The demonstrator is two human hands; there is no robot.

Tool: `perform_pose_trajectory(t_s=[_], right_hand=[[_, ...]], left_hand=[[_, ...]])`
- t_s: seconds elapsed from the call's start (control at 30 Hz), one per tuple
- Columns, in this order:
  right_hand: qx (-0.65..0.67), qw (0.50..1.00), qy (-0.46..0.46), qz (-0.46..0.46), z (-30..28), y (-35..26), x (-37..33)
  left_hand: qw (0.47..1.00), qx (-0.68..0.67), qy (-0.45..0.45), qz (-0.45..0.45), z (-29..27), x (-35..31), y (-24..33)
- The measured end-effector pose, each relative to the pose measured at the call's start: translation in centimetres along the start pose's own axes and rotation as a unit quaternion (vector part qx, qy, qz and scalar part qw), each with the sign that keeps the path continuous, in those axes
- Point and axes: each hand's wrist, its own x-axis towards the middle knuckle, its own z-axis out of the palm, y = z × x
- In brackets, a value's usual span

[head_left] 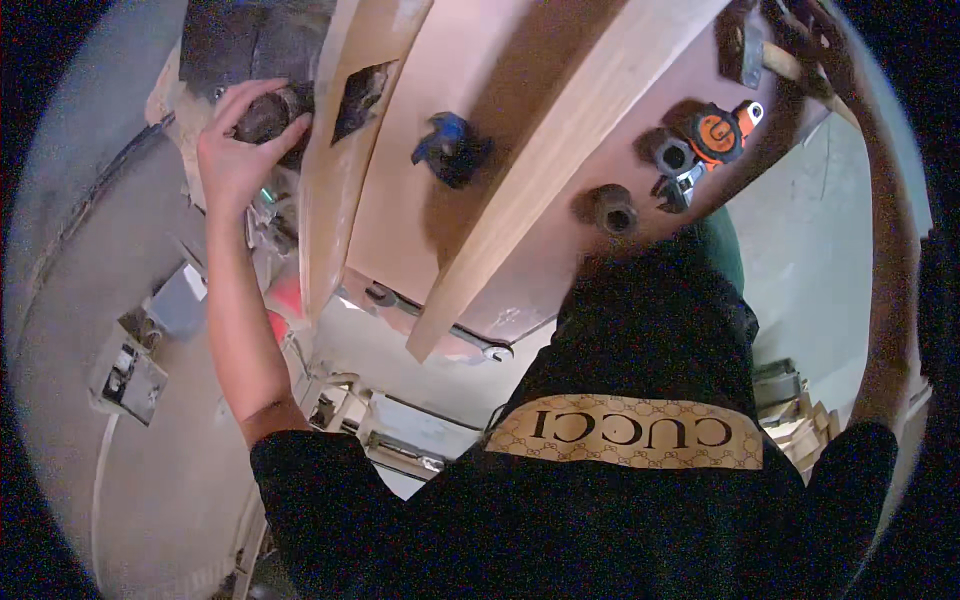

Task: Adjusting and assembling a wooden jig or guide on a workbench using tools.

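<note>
At the upper left, my left hand [230, 150] is closed around a dark round knob-like piece [264, 118], thumb on one side and fingers on the other. It sits beside a dark block-shaped machine part [255, 45]. Far to the upper right, my right hand [822, 50] is in shadow, its fingers curled about the wooden handle of a hammer [782, 62]. The hammer's metal head [750, 55] points toward the middle. Between my hands, a long pale wooden beam [560, 170] slants across a pinkish board [400, 215].
A wooden piece with a dark cutout [330, 190] stands near my left hand. On the board are a blue-and-black object [448, 150], an orange tape measure [718, 133], an adjustable wrench [680, 187] and a dark hollow cylinder [616, 212]. A double-ended wrench [485, 343] lies at the near edge.
</note>
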Motion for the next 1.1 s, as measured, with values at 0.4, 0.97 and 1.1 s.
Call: perform_pose_trajectory(t_s=[0.4, 0.97, 1.1], right_hand=[[-0.051, 0.995, -0.077, 0.042, 0.0, 8.6, -2.4], [-0.084, 0.991, -0.085, 0.053, -1.0, 0.5, 0.2], [-0.077, 0.993, -0.074, 0.039, -1.6, 1.3, -0.2]], left_hand=[[0.994, -0.074, 0.035, -0.073, -4.7, -9.0, 7.7], [0.933, -0.277, 0.054, -0.224, 10.9, -16.9, 6.7], [0.921, -0.296, 0.126, -0.221, 5.5, -13.8, 6.5]])
